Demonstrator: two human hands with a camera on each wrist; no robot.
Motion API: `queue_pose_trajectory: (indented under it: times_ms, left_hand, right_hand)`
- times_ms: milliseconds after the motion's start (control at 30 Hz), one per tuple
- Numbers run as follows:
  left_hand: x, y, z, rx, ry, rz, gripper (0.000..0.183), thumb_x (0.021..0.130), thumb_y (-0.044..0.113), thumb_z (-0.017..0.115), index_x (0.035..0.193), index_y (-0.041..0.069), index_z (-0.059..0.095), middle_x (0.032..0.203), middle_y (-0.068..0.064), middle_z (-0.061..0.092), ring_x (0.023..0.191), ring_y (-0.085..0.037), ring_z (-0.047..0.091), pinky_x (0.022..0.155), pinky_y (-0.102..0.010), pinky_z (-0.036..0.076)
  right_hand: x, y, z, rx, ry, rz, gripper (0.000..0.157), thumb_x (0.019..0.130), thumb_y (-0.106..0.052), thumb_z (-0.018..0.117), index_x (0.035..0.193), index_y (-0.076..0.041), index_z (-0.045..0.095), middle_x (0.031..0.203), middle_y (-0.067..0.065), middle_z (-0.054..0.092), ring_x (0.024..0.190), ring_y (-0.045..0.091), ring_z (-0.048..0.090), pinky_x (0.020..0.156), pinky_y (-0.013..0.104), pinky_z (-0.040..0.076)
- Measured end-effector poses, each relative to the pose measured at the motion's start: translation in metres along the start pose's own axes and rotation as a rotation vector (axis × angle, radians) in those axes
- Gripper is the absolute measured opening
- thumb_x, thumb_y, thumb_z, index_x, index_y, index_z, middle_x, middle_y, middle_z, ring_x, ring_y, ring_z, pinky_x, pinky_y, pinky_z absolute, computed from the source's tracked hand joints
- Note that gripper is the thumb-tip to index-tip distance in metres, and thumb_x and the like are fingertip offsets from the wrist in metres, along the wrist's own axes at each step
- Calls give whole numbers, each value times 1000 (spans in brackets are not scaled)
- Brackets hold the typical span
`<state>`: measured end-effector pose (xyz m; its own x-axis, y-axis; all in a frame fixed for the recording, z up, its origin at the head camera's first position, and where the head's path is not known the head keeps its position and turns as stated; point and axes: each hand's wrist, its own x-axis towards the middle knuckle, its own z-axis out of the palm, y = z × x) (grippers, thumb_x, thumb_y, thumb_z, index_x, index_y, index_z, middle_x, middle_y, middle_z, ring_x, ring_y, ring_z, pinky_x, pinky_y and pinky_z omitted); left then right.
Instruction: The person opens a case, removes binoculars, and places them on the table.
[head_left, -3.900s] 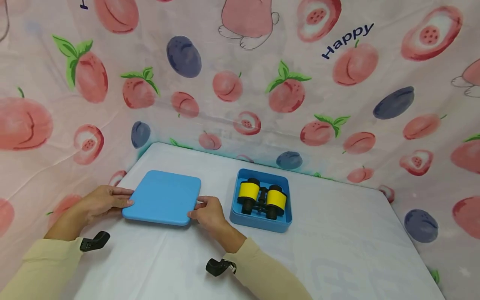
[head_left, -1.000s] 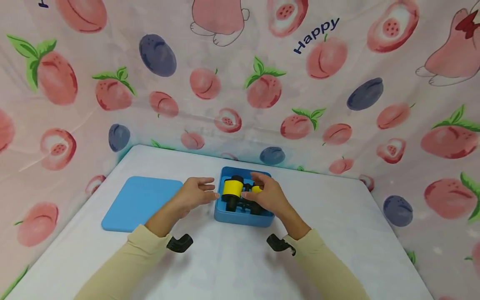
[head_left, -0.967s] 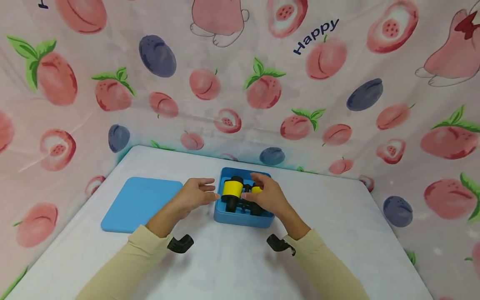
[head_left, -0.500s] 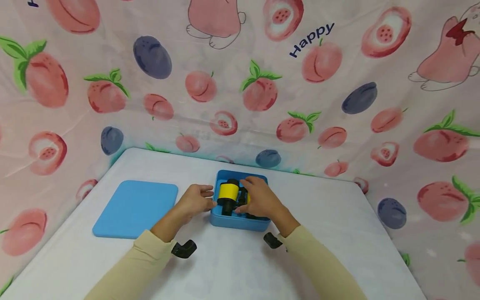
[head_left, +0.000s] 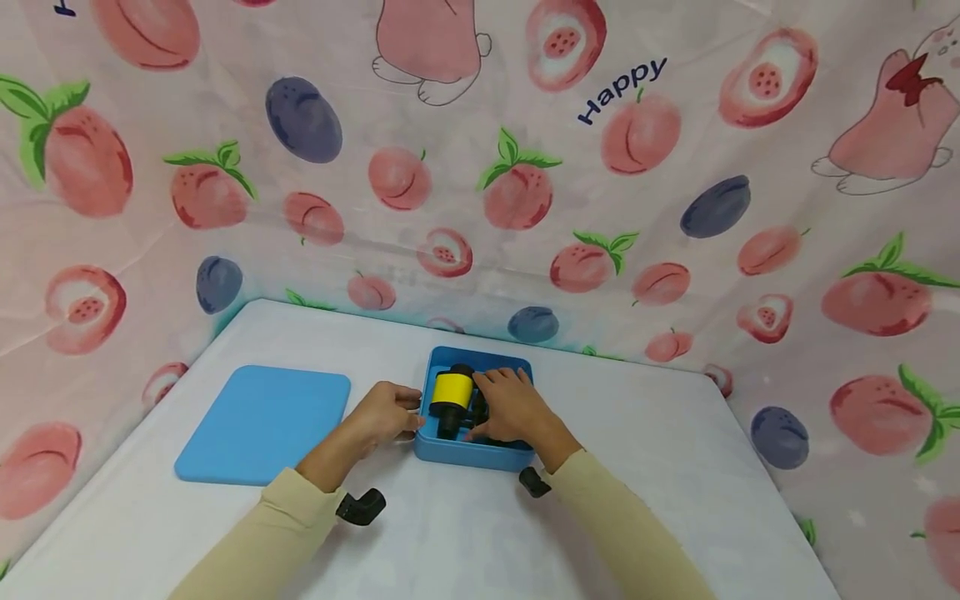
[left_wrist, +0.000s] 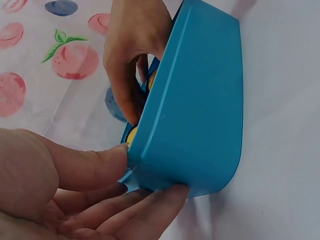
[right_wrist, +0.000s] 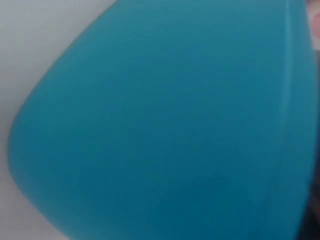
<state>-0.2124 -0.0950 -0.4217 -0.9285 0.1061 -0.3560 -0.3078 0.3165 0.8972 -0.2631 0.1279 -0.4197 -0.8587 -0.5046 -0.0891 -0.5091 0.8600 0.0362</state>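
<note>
A pair of yellow and black binoculars (head_left: 453,390) lies inside a lidless blue box (head_left: 472,452). My right hand (head_left: 513,407) reaches down into the box from the right and grips the right barrel, covering most of it. In the left wrist view that hand's fingers (left_wrist: 125,97) bend down past the rim. At the box's left side is my left hand (head_left: 382,412), its thumb at the rim and its fairly straight fingers (left_wrist: 170,200) against the outer wall. The right wrist view is mostly filled by the blurred box wall (right_wrist: 165,120); no fingers show clearly there.
A flat blue lid (head_left: 266,425) lies on the white-covered table (head_left: 637,508), left of the box. Fruit-printed cloth (head_left: 487,167) hangs along the back and sides of the table. Small black wrist mounts (head_left: 362,507) stick out from both sleeves.
Both hands have left the lid and come to the box. Over the last second the right hand lowers onto the right barrel and the left hand closes in on the box's left wall.
</note>
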Motion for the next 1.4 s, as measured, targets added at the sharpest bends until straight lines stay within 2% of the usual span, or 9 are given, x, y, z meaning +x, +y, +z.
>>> queue_pose_trajectory:
  times_ms: [233,600,833,1133,1400]
  left_hand:
    - [-1,-2,0,2,3,-3,53,91,-2,64,141,-4,48,142,-24,55,118,-33,65,93,-44,57]
    - [-1,-4,2,2,1,-14,53,91,-2,65,142,-3,48,142,-24,54,119,-33,64,92,-43,58]
    - [4,-3,3,-4,-6,-16,53,91,-2,65,141,-2,49,143,-23,53,120,-32,64,93,-43,57]
    - [8,2,-1,8,5,-7,51,92,-1,63,142,-3,48,143,-24,54,118,-33,64,92,-43,58]
    - [5,1,1,30,0,-3,52,93,-1,62,142,-6,47,141,-26,54,117,-36,65,90,-45,58]
  right_hand:
    - [3,4,6,-6,14,-40,105,69,-73,73,149,-12,43,147,6,52,135,29,46,114,50,42]
    - [4,7,3,6,23,-79,102,70,-71,74,149,-13,44,149,4,51,136,27,45,113,54,41]
    - [2,11,-12,19,45,-102,98,73,-67,74,149,-13,43,150,5,49,137,28,43,113,57,39]
    - [5,15,-44,33,83,-119,97,72,-66,75,149,-15,43,150,3,49,138,28,41,115,58,36]
    - [-6,21,-63,57,93,-126,96,72,-63,76,150,-16,43,151,4,48,137,29,40,115,60,34]
